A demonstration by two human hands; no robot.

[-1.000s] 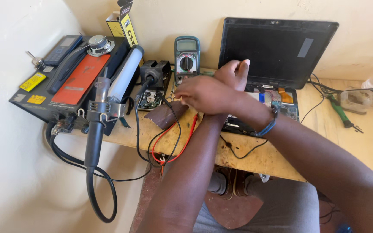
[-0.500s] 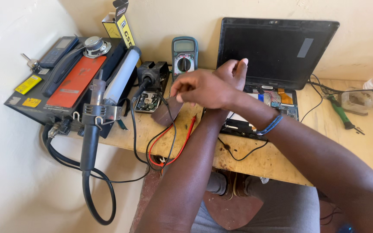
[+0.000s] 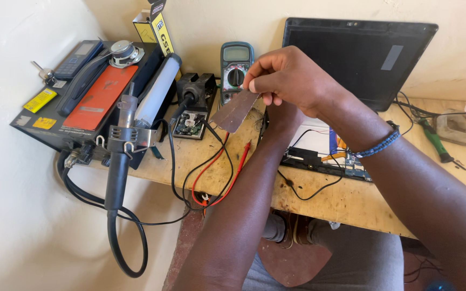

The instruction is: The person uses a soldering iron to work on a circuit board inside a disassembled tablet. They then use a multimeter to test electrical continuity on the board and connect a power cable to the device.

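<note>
From the head view, the right hand [image 3: 292, 81] is raised above the wooden bench [image 3: 346, 199], its thumb and fingers pinching the top corner of a thin brown strip [image 3: 234, 111] that hangs tilted just in front of the multimeter [image 3: 235, 70]. The left hand is hidden behind the right; I cannot tell its grip. An opened laptop [image 3: 360, 59] stands behind, with a hot-air station [image 3: 90, 97] to the left.

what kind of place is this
Most likely a small electronics repair bench. A digital multimeter with red and black probe leads sits by a hot-air rework station, and an opened tablet lies on the wooden table.
</note>
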